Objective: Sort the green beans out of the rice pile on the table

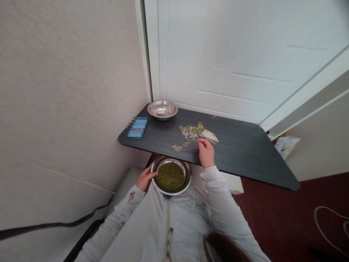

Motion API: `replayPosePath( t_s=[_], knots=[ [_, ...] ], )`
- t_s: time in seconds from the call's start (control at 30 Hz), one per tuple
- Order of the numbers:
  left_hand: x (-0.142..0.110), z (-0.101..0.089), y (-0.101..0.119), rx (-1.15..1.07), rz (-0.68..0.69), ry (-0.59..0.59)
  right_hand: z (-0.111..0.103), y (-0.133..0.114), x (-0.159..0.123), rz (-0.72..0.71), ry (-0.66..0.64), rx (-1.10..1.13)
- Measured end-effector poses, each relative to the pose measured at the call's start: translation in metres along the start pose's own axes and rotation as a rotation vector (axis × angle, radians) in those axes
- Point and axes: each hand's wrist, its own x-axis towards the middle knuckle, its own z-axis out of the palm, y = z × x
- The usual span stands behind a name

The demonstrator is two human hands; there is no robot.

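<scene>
On my lap rests a metal bowl of small green beans that look like mung beans. My left hand grips its left rim, thumb over the edge. Over the table's near edge is my right hand, thumb and fingertips pinched together at the pile; what they hold, if anything, is too small to make out. Just beyond it lies a mix of green beans and white rice grains. A heap of plain white rice adjoins it on the right, and a thin scatter of grains trails toward the near left.
A second metal bowl, with a small dark and red item inside, stands at the back left of the dark table. A blurred blue phone-like object lies at the left. A white door rises behind, and a wall flanks the left.
</scene>
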Motion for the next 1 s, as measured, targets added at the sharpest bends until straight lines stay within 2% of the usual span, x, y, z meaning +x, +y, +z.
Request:
replayPosePath(
  t_s=[0.2,0.5,0.83,1.0],
  knots=[
    [0.0018,-0.0021,-0.0022,-0.019,-0.014,0.004,0.0006,-0.0005,-0.0013,-0.009,-0.074,-0.001],
    [0.0030,-0.0043,-0.0049,-0.013,-0.016,-0.011,0.0001,-0.0033,-0.0022,0.007,-0.107,-0.017],
    [0.0043,-0.0033,-0.0057,-0.057,-0.017,-0.014,0.0009,-0.0060,-0.0057,-0.081,-0.369,-0.174],
    [0.0048,-0.0039,-0.0056,-0.051,-0.020,-0.009,0.0006,-0.0056,-0.0071,-0.135,-0.438,-0.201]
  ],
)
